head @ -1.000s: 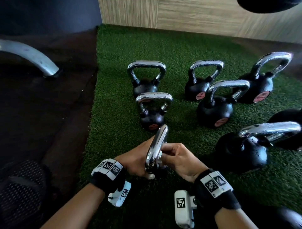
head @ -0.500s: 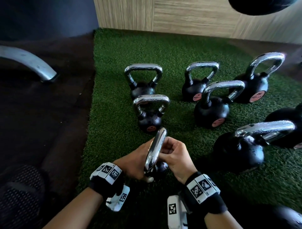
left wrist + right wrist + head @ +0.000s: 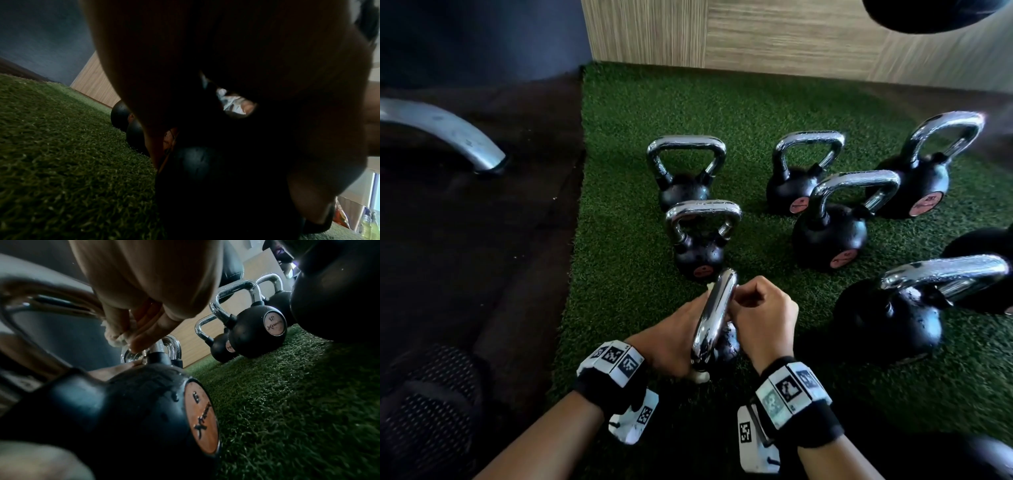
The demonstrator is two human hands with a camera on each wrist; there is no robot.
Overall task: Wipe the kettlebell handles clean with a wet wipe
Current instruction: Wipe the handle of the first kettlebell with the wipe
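Note:
The nearest kettlebell [image 3: 724, 346] stands on the green turf, its chrome handle [image 3: 714, 322] seen edge-on between my hands. My left hand [image 3: 671, 339] wraps the handle's near, left side, with a scrap of white wipe [image 3: 700, 377] poking out beneath it. My right hand [image 3: 760, 315] is curled against the handle's right side near the top, pinching the wet wipe [image 3: 115, 337] onto the chrome. In the left wrist view my palm hides most of the picture, and only a bit of wipe [image 3: 230, 100] shows through a gap.
Several other black kettlebells with chrome handles stand on the turf [image 3: 619, 240]: one just ahead [image 3: 700, 253], larger ones to the right [image 3: 828, 236] [image 3: 890, 322]. A curved metal bar [image 3: 448, 133] lies on the dark floor at left. A wood-panelled wall [image 3: 756, 34] closes the back.
My right hand has slid a little up the handle towards its top, taking the wipe with it. The left hand keeps its hold lower down.

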